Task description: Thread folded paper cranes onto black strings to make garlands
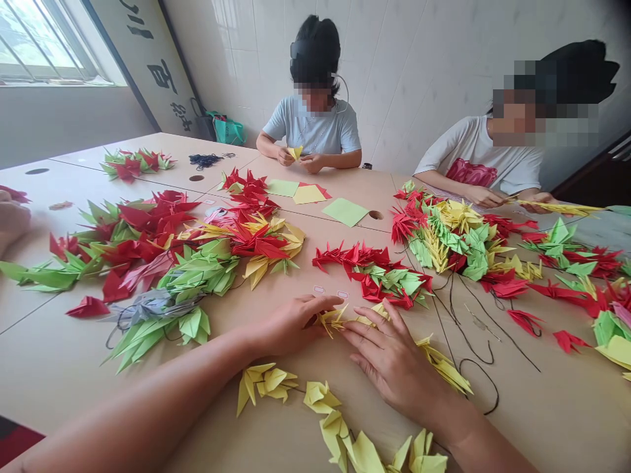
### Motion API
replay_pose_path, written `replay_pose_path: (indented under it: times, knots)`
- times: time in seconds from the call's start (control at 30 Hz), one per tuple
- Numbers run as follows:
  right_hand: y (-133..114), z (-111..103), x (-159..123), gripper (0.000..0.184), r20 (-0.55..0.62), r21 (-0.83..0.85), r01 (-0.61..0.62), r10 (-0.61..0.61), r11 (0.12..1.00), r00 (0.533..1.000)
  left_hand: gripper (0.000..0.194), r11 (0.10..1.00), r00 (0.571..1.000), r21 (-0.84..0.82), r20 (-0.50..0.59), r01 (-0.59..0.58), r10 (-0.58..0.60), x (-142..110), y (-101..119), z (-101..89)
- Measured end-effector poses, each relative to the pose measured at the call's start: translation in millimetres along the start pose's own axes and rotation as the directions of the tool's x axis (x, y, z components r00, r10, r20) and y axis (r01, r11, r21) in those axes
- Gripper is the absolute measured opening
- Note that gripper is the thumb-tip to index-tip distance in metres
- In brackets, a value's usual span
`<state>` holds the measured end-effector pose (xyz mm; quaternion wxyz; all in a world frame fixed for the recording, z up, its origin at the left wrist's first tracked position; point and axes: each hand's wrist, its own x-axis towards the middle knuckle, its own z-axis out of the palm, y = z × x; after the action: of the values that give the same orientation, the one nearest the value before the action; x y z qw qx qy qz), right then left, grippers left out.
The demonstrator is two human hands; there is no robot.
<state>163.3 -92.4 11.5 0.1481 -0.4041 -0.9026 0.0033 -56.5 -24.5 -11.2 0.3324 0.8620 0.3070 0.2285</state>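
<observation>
Yellow folded papers on counter, just nearside of the red-and-green garland. Left hand, nearside-left of garland: fingers curled at papers; cannot tell if grip pinches. Right hand, nearside of garland: grip spread over papers.

Single view: head-worn camera on the near side of the flat, pale tan table, pitched forward and down. Wearer's bare left hand and bare right hand close to lens, mid-frame; bare forearms enter from below. Farther off: off-white tiled wall, top; metal-barred window, upper left.
</observation>
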Motion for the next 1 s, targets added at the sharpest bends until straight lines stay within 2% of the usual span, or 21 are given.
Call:
replay_pose_path:
  times: [0.17, 0.27, 0.33, 0.4, 0.47, 0.53, 0.6, 0.67, 0.8, 1.0]
  knots:
    - [3, -1, 0, 0.032, -0.001, 0.036, -0.004, 0.004, 0.999, 1.000, 0.042, 0.996, 0.999, 0.085, -0.031, -0.008, 0.011, 2, 1, -1.2]
    - [13, -5, -5, 0.029, -0.075, 0.073, -0.024, 0.030, 0.997, 0.997, 0.043, 0.991, 0.998, 0.132, -0.070, 0.005, 0.004, 3, 1, -3.9]
    - [24, -12, -12, 0.028, -0.139, 0.085, -0.066, 0.077, 0.994, 0.987, 0.042, 0.986, 0.995, 0.168, -0.099, 0.018, -0.001, 3, 0, -5.7]
    - [38, -22, -22, 0.027, -0.152, 0.104, -0.170, 0.184, 0.980, 0.971, 0.039, 0.977, 0.992, 0.212, -0.124, 0.032, -0.005, 3, -3, -7.2]
    - [55, -33, -36, 0.027, -0.072, 0.135, -0.340, 0.352, 0.931, 0.933, 0.036, 0.965, 0.990, 0.261, -0.141, 0.038, -0.001, 4, -5, -8.4]
    - [70, -42, -50, 0.028, 0.083, 0.167, -0.491, 0.484, 0.855, 0.871, 0.035, 0.952, 0.989, 0.302, -0.150, 0.042, 0.004, 4, -7, -9.3]
    - [82, -47, -61, 0.032, 0.240, 0.220, -0.560, 0.512, 0.799, 0.825, 0.033, 0.943, 0.986, 0.328, -0.168, 0.051, 0.005, 5, -9, -10.2]
    - [88, -47, -68, 0.036, 0.333, 0.275, -0.581, 0.491, 0.766, 0.805, 0.032, 0.937, 0.983, 0.344, -0.183, 0.066, -0.003, 6, -9, -11.3]
    - [80, -44, -63, 0.040, 0.363, 0.310, -0.573, 0.463, 0.758, 0.809, 0.030, 0.923, 0.982, 0.373, -0.188, 0.095, -0.025, 8, -8, -13.5]
    - [63, -39, -49, 0.011, 0.380, 0.340, -0.581, 0.458, 0.739, 0.804, 0.029, 0.915, 0.981, 0.382, -0.185, 0.134, -0.067, 8, -8, -14.2]
